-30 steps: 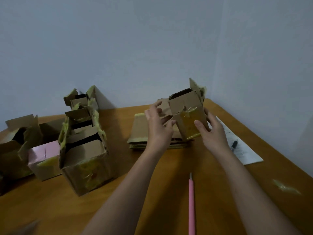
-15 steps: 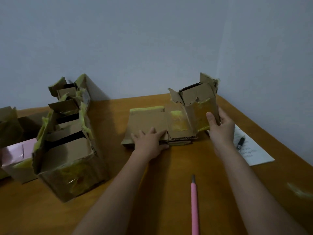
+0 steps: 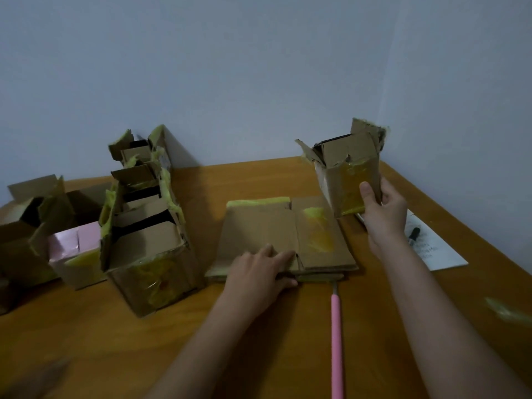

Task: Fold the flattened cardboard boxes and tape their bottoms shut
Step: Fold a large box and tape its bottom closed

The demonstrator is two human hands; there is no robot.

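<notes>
Both hands are out in front of me over the wooden bench [image 3: 86,341]. My right hand [image 3: 384,210] grips a small folded cardboard box [image 3: 344,171] by its near lower corner, thumb pressed on the front face and fingers curled round the side. That box stands upright at the far right of the bench, its torn top flaps open and yellowish tape on the front. My left hand [image 3: 259,272] lies flat, fingers straight, on the near edge of the stack of flattened boxes [image 3: 264,231] in the middle of the bench; the thumb rests against the stack's front edge. On the top flat box, to the right of my fingers, is a yellow patch of tape.

To the left of the stack, a row of folded boxes [image 3: 146,226] runs back toward the wall, open tops up, with yellow tape remnants along their edges. Just beside that row on its left sits a pink-topped box [image 3: 76,249], and further left more open cardboard boxes [image 3: 31,203].

A pink-handled tool [image 3: 336,341] lies on the bench between my forearms, its tip touching the stack's near edge. Behind my right wrist is a white sheet of paper [image 3: 437,249] with a black pen [image 3: 414,234] on it. A scrap of tape [image 3: 506,311] lies at the right edge.
</notes>
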